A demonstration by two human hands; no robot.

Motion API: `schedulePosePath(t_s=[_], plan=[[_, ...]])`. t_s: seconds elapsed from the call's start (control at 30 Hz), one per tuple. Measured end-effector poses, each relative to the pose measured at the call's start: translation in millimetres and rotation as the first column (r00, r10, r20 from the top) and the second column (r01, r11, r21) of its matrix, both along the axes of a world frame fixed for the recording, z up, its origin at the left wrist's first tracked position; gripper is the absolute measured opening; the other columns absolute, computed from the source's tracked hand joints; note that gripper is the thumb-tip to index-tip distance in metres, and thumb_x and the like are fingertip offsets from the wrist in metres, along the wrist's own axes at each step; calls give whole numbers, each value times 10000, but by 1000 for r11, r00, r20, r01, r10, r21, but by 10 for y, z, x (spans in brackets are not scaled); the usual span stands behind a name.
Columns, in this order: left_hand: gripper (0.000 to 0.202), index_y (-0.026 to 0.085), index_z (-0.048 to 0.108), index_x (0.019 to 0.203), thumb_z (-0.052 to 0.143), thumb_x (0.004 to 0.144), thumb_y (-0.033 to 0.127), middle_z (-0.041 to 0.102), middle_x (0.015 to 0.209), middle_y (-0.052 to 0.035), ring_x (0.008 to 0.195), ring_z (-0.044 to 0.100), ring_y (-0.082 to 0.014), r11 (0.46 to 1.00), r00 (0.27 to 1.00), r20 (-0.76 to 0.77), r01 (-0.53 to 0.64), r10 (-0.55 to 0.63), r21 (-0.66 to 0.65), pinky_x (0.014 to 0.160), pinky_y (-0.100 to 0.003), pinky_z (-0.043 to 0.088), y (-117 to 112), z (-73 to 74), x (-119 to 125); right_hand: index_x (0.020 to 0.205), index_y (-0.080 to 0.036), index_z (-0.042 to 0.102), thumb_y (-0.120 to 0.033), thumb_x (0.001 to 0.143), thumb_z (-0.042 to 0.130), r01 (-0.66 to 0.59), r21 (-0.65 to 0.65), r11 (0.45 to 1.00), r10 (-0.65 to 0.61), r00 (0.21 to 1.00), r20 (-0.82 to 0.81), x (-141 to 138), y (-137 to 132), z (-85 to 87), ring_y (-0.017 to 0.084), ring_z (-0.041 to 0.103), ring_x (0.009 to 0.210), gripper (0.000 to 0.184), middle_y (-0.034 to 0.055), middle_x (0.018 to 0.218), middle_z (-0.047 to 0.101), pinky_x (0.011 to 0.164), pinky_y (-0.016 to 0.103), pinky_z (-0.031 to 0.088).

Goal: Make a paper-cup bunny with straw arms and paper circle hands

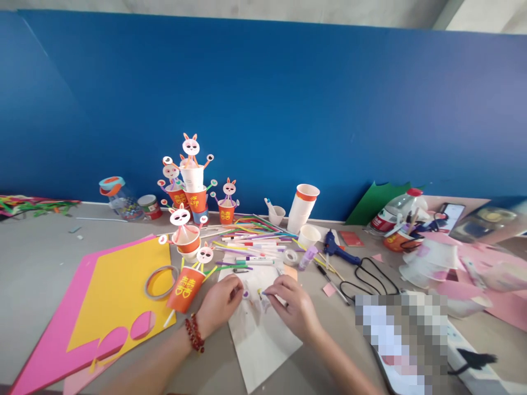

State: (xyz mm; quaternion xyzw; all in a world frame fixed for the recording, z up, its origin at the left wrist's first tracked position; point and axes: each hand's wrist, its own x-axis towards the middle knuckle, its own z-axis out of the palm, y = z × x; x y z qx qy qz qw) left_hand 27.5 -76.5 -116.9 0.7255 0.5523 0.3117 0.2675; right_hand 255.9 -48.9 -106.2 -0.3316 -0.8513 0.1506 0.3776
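Observation:
My left hand (224,304), with a beaded bracelet (195,333) on its wrist, is closed with fingertips together over a white sheet of paper (263,359). Right at those fingertips is a small white disc with a purple mark (246,294); whether they grip it is unclear. Opposite, my right hand (294,304) is closed in a pinch above the same sheet. What it pinches is too small to make out. Beside my left hand, an orange paper cup (187,288) with a rabbit head (205,254) leans to one side.
More rabbit cups (193,200) stand at the back left. Yellow card (127,280) and a tape roll (161,282) lie left. Markers (255,261) and colored pipe cleaners (263,233) spread behind the paper. A blue glue gun (340,249), its cord and a blurred-out device (399,340) are at right.

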Motion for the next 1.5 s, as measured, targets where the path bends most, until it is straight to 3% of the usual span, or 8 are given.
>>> schedulePosePath(t_s=[0.17, 0.4, 0.53, 0.63, 0.87, 1.07, 1.23, 1.5], plan=[[105, 204, 562, 771, 502, 846, 163, 609, 796, -23, 733, 585, -187, 999, 995, -92, 34, -34, 0, 664, -273, 414, 44, 59, 106, 1032, -230, 682, -75, 888, 567, -55, 270, 961, 53, 999, 12, 76, -97, -22, 191, 585, 763, 241, 60, 840, 663, 679, 317, 491], [94, 189, 592, 808, 517, 814, 134, 610, 941, -76, 885, 572, -239, 997, 985, -171, 29, -17, 70, 816, -352, 425, 145, 135, 202, 1165, -245, 640, -30, 878, 562, -55, 285, 957, 75, 995, -59, 138, -105, -32, 206, 604, 820, 367, 72, 912, 687, 717, 357, 538], [117, 188, 590, 852, 503, 884, 259, 612, 884, -44, 790, 571, -179, 996, 981, 184, 79, -70, -45, 726, -280, 450, 88, 248, 312, 1169, -261, 647, -40, 884, 554, -11, 286, 958, 45, 993, -112, 143, -107, -7, 210, 612, 794, 372, 73, 899, 688, 689, 362, 543], [228, 176, 572, 788, 560, 866, 390, 580, 736, -5, 709, 543, -155, 954, 839, 545, 174, -13, -245, 676, -261, 432, 25, 298, 420, 1171, -273, 651, -56, 890, 549, 5, 297, 955, 33, 992, -123, 126, -122, 20, 209, 615, 765, 370, 71, 883, 690, 666, 361, 545], [228, 178, 539, 753, 633, 791, 382, 535, 688, 16, 681, 498, -137, 949, 708, 699, 142, 100, -280, 668, -256, 401, -31, 247, 554, 1165, -268, 647, -45, 868, 554, -25, 281, 959, 56, 993, -102, 120, -146, -2, 212, 611, 777, 383, 77, 903, 682, 669, 357, 540], [115, 184, 517, 758, 557, 832, 262, 553, 684, 1, 652, 511, -139, 969, 809, 588, 134, 14, -209, 633, -250, 411, -28, 177, 536, 1034, -205, 624, -156, 898, 522, -49, -87, 995, 20, 951, -308, 95, -142, -67, 201, 614, 776, 177, 72, 875, 647, 676, 316, 515], [78, 189, 536, 760, 509, 818, 145, 589, 739, -16, 707, 550, -159, 994, 939, 333, 99, -79, -42, 655, -248, 430, -51, 215, 500, 773, -197, 600, -275, 895, 581, -48, -353, 934, -51, 962, -267, 58, -67, -124, 149, 571, 629, 147, 14, 704, 600, 572, 237, 455], [67, 201, 569, 868, 510, 876, 172, 627, 831, -47, 791, 604, -187, 990, 975, 203, 65, -90, 127, 738, -285, 482, -81, 218, 479, 686, -189, 565, -428, 834, 647, -147, -596, 790, -62, 947, -316, 56, -50, -162, 110, 457, 514, 292, -22, 601, 532, 469, 214, 359]])
